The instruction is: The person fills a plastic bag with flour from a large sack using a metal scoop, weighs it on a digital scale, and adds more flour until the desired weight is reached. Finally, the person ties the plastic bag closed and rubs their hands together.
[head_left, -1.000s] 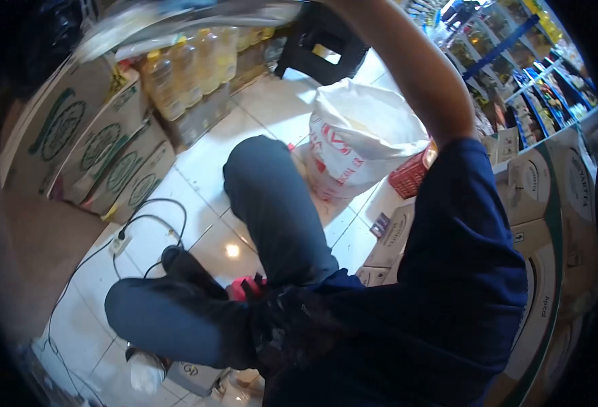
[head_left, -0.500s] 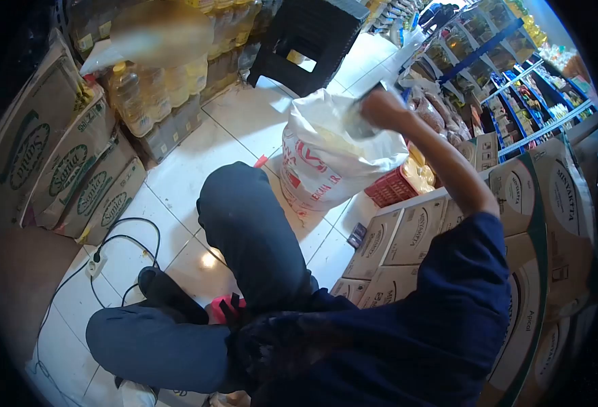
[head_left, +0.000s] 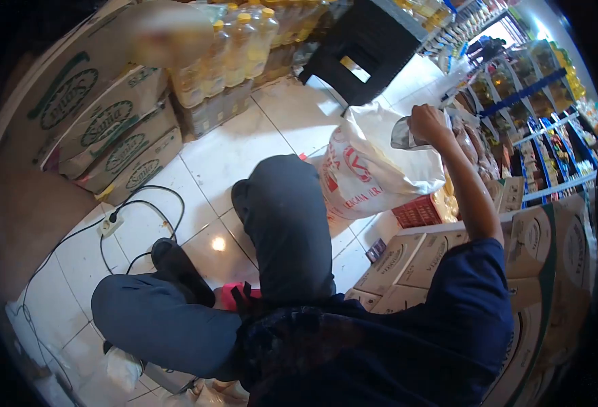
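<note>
Silvery scoop (head_left: 400, 134): position on record?

Held out over the open mouth of the white sack (head_left: 353, 169), towards the far side of the opening. Whether it touches the sack's rim, I cannot tell.

And the fingers?

Right hand (head_left: 429, 125): fingers together, curled and clamped on the scoop's near end, knuckles uppermost. The forearm reaches up from a dark blue sleeve (head_left: 472, 271). Left hand: outside the view, so I cannot tell how its fingers stand.

Contents of the scoop?

Cannot tell; the piece is small and its inside does not show clearly. The sack stands upright on the tiled floor (head_left: 210, 166), red print on its side, rim loose and spread.

Surroundings of the sack?

Red basket (head_left: 417, 212) just beside it, with yellow packs (head_left: 446, 205) in it. Brown cartons (head_left: 414, 261) lie nearer the person. Black stool (head_left: 363, 51) stands beyond the sack, on the side of the bottles of yellow liquid (head_left: 241, 47).

Left part of the view?

Cartons printed "Sania" (head_left: 116, 122), stacked and leaning. Below them, a white socket block (head_left: 109, 225) on the tiles with a black cable looping from it. The person's legs (head_left: 288, 224), in grey trousers, are bent, one knee near the sack.
</note>
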Tool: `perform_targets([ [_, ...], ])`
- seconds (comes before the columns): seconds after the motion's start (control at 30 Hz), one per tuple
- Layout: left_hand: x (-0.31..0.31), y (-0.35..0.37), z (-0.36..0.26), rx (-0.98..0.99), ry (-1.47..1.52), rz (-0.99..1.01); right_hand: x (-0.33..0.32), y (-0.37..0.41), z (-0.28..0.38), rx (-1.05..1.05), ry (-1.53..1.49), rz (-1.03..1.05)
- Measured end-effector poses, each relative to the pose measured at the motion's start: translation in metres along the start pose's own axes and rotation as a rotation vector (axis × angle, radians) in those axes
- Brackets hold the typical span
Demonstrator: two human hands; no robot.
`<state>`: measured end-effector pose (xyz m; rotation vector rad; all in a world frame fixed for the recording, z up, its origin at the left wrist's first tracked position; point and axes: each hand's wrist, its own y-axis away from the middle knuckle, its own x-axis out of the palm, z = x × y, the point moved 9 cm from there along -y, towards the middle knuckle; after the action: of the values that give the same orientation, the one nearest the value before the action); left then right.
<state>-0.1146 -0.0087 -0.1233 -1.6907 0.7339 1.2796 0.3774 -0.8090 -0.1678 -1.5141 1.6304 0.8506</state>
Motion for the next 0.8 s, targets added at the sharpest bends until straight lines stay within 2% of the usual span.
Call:
perform_targets([
  [0.03,0.002,-0.003,-0.002,0.009,-0.029,0.005,-0.011,-0.006,0.003,-0.035,-0.063,-0.095],
  [0.13,0.002,-0.008,-0.007,0.015,-0.087,0.004,-0.053,-0.02,0.033,-0.055,-0.422,-0.089],
  [0.17,0.002,-0.008,-0.008,0.013,-0.106,0.007,-0.058,-0.026,0.047,-0.022,-0.619,0.034],
  [0.2,0.0,-0.008,-0.006,0.012,-0.123,0.016,-0.06,-0.04,0.062,-0.077,-0.653,-0.001],
  [0.27,-0.004,-0.008,-0.011,0.004,-0.161,0.006,-0.074,-0.056,0.1,-0.173,-0.945,0.042],
  [0.47,-0.011,0.003,-0.002,-0.043,-0.167,-0.03,-0.162,-0.135,0.177,-0.363,-1.311,-0.099],
  [0.57,-0.016,0.009,-0.002,-0.113,-0.153,-0.032,-0.19,-0.202,0.2,-0.307,-1.256,-0.249],
  [0.6,-0.016,0.011,0.001,-0.145,-0.145,-0.027,-0.199,-0.218,0.21,-0.271,-1.15,-0.307],
  [0.7,-0.015,0.02,0.004,-0.04,-0.228,-0.081,-0.213,-0.271,0.23,-0.149,-0.905,-0.504],
  [0.8,-0.012,0.025,0.011,-0.1,-0.198,-0.069,-0.218,-0.307,0.25,-0.107,-0.873,-0.646],
])
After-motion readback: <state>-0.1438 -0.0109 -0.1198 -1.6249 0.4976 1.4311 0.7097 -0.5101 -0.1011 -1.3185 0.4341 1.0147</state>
